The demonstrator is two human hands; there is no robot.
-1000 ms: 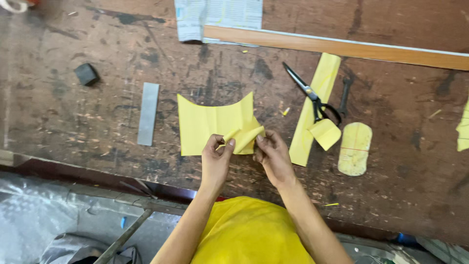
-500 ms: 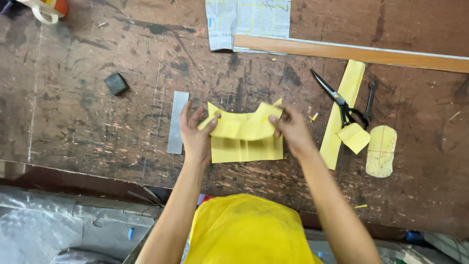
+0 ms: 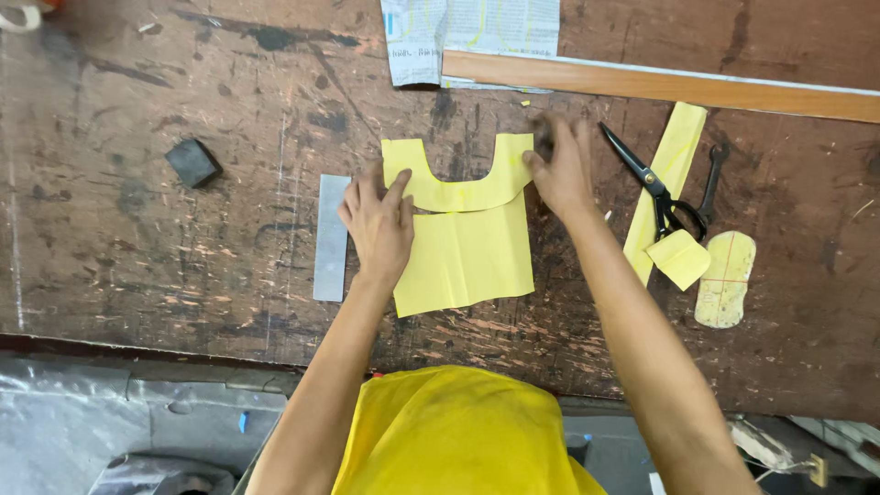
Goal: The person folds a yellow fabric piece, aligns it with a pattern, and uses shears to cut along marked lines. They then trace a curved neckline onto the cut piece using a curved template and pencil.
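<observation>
A yellow paper pattern lies flat on the worn wooden table. On its upper edge rests a curved, U-shaped yellow piece. My left hand presses down on the left side of both pieces with spread fingers. My right hand holds the right tip of the curved piece against the table. Neither hand lifts anything.
A grey metal strip lies left of my left hand. Black scissors, a yellow paper strip, a small yellow scrap and an oval template lie at right. A wooden ruler, newspaper and a black block sit farther off.
The folded yellow paper that my hands held together has been spread out; the curved piece now lies across the top of the flat sheet, and my hands have moved apart.
</observation>
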